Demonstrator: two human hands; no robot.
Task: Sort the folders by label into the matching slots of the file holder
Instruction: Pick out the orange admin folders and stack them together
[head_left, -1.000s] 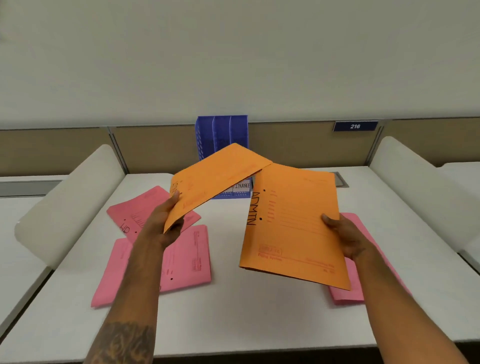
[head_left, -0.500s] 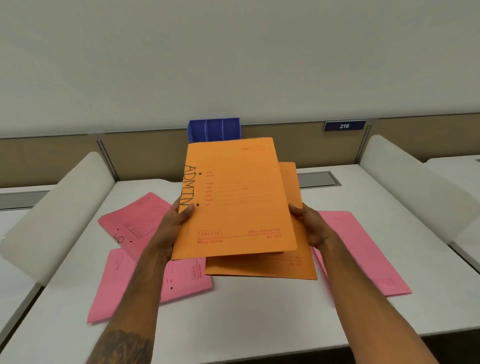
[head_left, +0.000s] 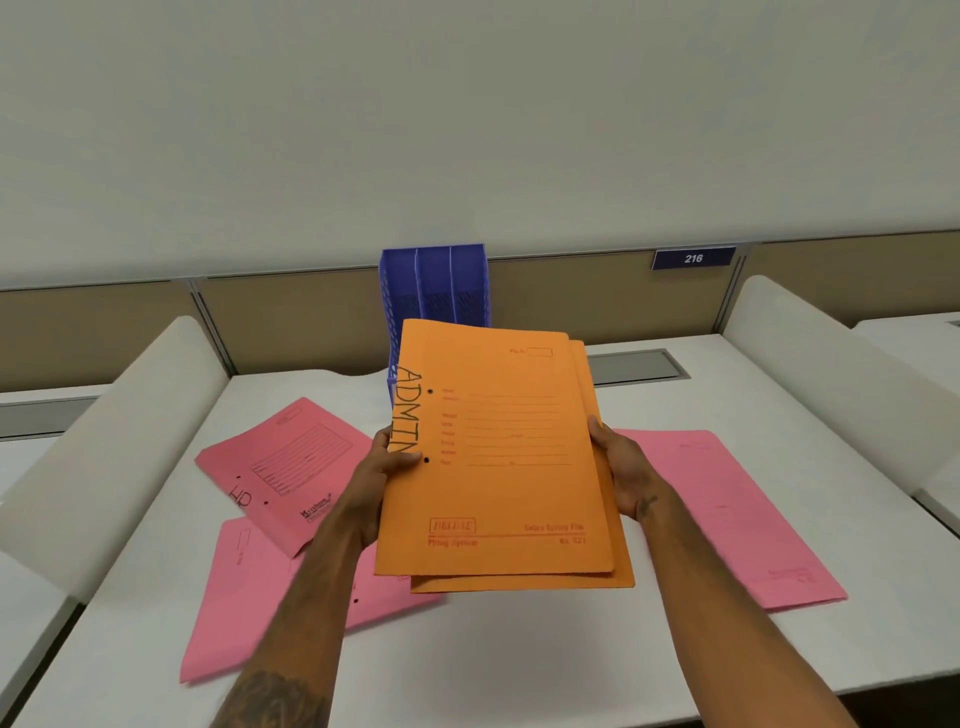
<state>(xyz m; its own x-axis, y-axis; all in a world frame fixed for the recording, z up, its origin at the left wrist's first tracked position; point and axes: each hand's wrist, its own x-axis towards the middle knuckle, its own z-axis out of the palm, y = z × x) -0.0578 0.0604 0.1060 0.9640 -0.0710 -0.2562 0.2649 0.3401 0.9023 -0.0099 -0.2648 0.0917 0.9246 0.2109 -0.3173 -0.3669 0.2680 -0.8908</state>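
Two orange folders (head_left: 509, 467) lie stacked one on the other, held above the table; the top one reads ADMIN along its left edge. My left hand (head_left: 382, 467) grips the stack's left edge, thumb on top. My right hand (head_left: 621, 467) grips the right edge. Behind the stack stands the blue three-slot file holder (head_left: 434, 286); its lower part and labels are hidden by the folders. Pink folders lie on the table: one marked HR (head_left: 280, 467) at the left, another (head_left: 244, 597) below it, a third (head_left: 727, 514) at the right.
The white table (head_left: 519, 649) is flanked by curved white dividers at left (head_left: 104, 441) and right (head_left: 831, 374). A brown partition with a blue 216 sign (head_left: 693, 258) runs behind. A grey cable hatch (head_left: 639, 366) sits at the back.
The two orange folders, first held apart one in each hand, came together into one stack. The stack is now squared up and raised toward the file holder.
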